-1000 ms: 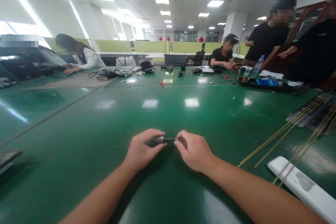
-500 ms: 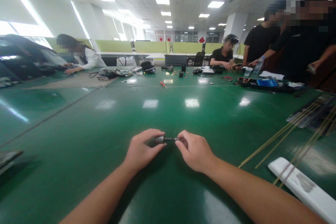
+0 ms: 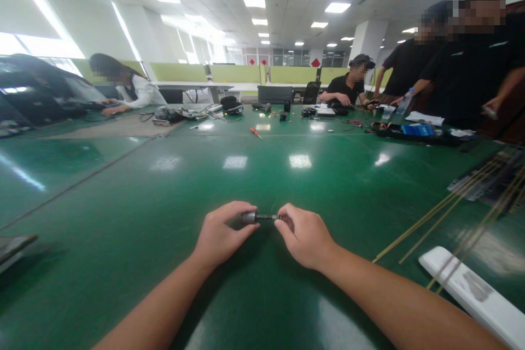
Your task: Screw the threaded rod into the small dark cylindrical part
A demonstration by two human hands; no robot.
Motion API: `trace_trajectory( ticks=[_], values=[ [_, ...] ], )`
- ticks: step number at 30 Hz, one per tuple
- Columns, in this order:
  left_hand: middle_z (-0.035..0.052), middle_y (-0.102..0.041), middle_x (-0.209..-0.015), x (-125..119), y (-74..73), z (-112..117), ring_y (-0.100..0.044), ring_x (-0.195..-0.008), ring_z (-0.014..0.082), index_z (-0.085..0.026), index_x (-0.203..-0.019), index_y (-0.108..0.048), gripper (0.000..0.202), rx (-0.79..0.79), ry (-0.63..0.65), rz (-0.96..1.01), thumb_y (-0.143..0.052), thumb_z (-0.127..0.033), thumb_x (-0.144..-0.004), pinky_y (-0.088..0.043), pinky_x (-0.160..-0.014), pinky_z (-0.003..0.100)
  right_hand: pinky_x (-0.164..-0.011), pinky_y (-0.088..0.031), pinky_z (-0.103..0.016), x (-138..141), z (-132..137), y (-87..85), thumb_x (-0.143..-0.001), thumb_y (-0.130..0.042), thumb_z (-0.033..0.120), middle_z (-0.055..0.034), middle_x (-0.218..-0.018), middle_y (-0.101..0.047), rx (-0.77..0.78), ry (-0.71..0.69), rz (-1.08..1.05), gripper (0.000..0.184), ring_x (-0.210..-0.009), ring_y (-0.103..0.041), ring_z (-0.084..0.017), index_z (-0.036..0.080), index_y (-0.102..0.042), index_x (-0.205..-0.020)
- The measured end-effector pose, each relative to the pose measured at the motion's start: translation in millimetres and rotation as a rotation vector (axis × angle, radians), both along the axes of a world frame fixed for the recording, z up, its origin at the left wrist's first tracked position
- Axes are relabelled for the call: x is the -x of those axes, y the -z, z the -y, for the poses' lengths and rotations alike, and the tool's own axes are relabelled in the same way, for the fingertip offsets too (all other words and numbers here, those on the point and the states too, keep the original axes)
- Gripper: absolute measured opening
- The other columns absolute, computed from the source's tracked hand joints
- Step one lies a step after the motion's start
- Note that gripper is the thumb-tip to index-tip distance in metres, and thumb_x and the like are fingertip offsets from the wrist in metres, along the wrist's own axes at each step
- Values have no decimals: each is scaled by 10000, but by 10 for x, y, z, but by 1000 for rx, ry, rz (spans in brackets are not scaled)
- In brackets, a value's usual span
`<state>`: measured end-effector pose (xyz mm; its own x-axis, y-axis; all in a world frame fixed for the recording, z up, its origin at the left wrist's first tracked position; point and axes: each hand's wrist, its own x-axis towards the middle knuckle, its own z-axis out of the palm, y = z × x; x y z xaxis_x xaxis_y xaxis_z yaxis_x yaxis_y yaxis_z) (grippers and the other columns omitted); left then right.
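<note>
Just above the green table, a small metal cylinder [image 3: 249, 217] with a thin dark shaft [image 3: 267, 217] lies level between my two hands. My left hand [image 3: 223, 232] pinches the cylinder between thumb and fingers. At the shaft's other end, my right hand [image 3: 305, 235] is closed around a small dark ridged piece [image 3: 288, 222], mostly hidden by the fingers. Whether this piece and the shaft are one part I cannot tell. The hands are a short way apart, with the shaft bridging the gap.
A red screwdriver [image 3: 255, 132] lies farther off on the green table [image 3: 197, 175]. To the right are thin sticks [image 3: 435, 210] and a long white case [image 3: 471, 290]. A black tray [image 3: 394, 132] and a bottle [image 3: 405, 101] stand near co-workers [image 3: 463, 74]. Several tools and cables line the far edge.
My hands and the metal cylinder look nearly unchanged. At the far right, the standing people have shifted slightly, and the seated person's arms have moved.
</note>
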<state>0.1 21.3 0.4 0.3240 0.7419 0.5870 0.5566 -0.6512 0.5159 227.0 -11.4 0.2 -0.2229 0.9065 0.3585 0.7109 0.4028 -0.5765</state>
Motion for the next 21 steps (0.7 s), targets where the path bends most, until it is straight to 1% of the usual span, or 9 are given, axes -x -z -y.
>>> trace_trajectory(
  ticks=[17, 21],
  values=[
    [26, -747, -952, -2, -26, 3, -701, -880, 183, -226, -980, -728, 220, -9, -12, 10, -758, -243, -762, -561, -842, 294, -637, -338, -258, -5, 3, -22, -944, -527, 311, -1, -792, -676, 8, 0, 4, 135, -671, -582, -150, 215, -622, -961],
    [40, -747, -961, 0, -29, 0, -702, -887, 194, -219, -983, -729, 221, -3, -20, 2, -752, -260, -767, -567, -850, 313, -633, -336, -257, -3, 5, -21, -944, -529, 306, 0, -795, -678, 0, 4, 6, 130, -669, -581, -149, 217, -623, -961]
  ],
)
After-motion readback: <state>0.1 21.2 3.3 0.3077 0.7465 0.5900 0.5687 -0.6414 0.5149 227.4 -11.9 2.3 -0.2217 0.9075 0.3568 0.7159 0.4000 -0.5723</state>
